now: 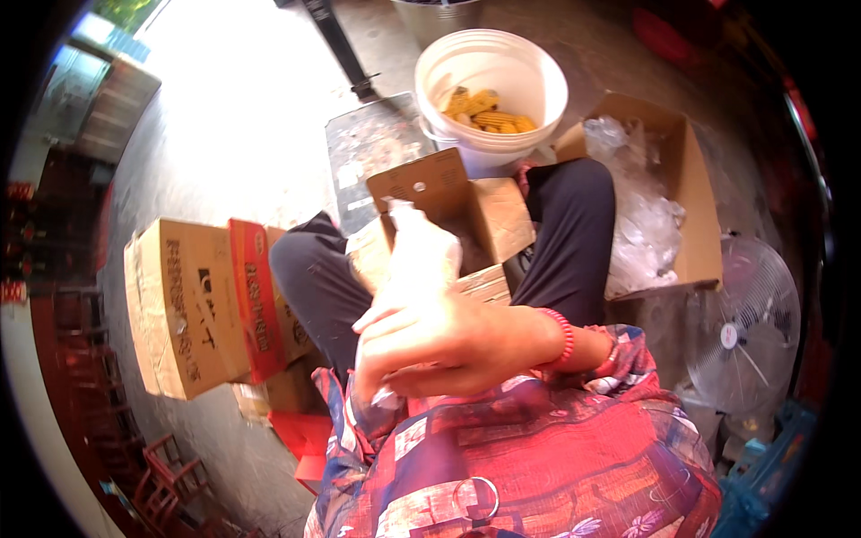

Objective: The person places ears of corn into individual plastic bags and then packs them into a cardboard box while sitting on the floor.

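My left hand reaches forward over an open cardboard box between my knees. It is washed out by glare, and its fingers cannot be made out. A whitish, thin scrap shows at its far end. Across my left wrist lies my right hand, with a red beaded bracelet on its wrist. The right fingers curl downward and are closed. Beneath them a small pale, shiny bit pokes out; what they grip is mostly hidden.
Beyond the box stands a white bucket with yellow corn cobs, beside a platform scale. At right are a carton of clear plastic bags and a fan. Stacked cartons stand at left.
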The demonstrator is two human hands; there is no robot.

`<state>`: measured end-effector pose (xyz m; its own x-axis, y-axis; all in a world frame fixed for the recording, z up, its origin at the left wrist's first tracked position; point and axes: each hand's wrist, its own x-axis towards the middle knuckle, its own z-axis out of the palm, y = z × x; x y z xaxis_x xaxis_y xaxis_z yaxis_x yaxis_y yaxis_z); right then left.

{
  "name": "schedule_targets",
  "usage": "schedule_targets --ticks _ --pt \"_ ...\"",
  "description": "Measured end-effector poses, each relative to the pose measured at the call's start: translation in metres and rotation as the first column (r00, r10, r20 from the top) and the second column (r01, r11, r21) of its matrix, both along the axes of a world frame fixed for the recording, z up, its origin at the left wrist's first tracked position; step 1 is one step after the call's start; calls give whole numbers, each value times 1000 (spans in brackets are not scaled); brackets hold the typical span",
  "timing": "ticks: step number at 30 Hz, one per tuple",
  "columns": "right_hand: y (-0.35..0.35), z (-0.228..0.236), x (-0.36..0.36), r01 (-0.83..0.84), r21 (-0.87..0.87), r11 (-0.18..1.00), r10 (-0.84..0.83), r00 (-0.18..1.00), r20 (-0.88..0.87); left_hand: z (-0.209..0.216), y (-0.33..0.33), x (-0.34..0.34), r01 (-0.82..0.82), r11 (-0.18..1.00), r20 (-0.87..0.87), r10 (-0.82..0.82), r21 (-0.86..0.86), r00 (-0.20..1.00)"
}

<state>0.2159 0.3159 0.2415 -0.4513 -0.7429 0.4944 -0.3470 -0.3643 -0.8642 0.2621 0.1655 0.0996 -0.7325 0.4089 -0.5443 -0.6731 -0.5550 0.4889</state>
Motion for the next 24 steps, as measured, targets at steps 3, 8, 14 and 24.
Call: schedule_targets --ticks 3,8,14,24 --pt "11 -3 -1 58 3 998 -58 998 -31 7 -9 -14 -172 981 -49 177 93 983" --pt "22 -51 -20 508 168 844 -516 857 -2 17 -14 -62 -265 839 -208 399 475 893" --pt "17 -94 -50 799 199 567 -710 597 -372 15 17 -66 -379 889 -280 444 257 852" --pt "24 -22 -55 397 104 912 -399 917 3 2 -56 -152 -405 913 -169 392 -47 904"
